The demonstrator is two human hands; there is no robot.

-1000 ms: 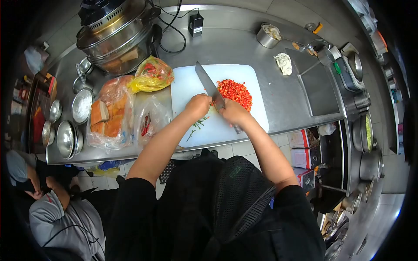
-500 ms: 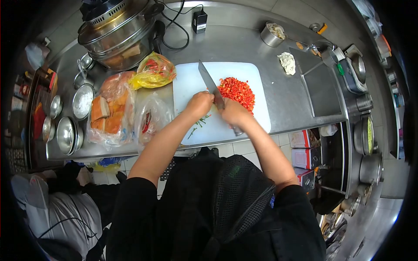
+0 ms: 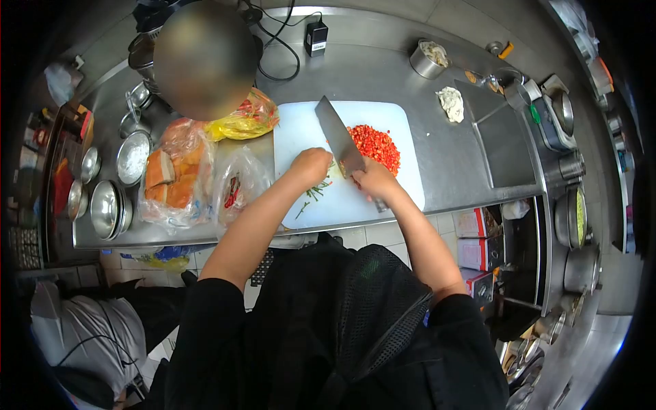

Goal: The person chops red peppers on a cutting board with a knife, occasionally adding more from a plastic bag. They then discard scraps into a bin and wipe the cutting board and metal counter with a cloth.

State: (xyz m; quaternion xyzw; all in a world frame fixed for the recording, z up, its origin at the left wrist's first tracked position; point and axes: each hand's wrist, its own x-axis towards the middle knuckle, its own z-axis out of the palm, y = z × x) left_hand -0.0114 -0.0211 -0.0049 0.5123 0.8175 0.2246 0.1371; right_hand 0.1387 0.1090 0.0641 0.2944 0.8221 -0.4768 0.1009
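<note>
A broad cleaver (image 3: pixel 335 126) slants over the white cutting board (image 3: pixel 297 130) on the steel bench (image 3: pixel 383 68), its blade grey and smooth, with a squared far end. The right hand (image 3: pixel 374 179) is closed round its handle and the near end of the blade. Just beside the blade, on the board's right half, lies a heap of chopped red pepper (image 3: pixel 376 145), glossy and bright, in small pieces flecked with pale yellow. The left hand (image 3: pixel 313 166) is curled in, fingers bunched, left of the cleaver; I cannot tell whether it pinches anything. Thin green stems (image 3: pixel 316 192) lie scattered near it, toward the board's near edge. Left of the board sit a yellow-tinted bag (image 3: pixel 240 128) with red showing through and a clear bag (image 3: pixel 232 191) holding a few darker red peppers
</note>
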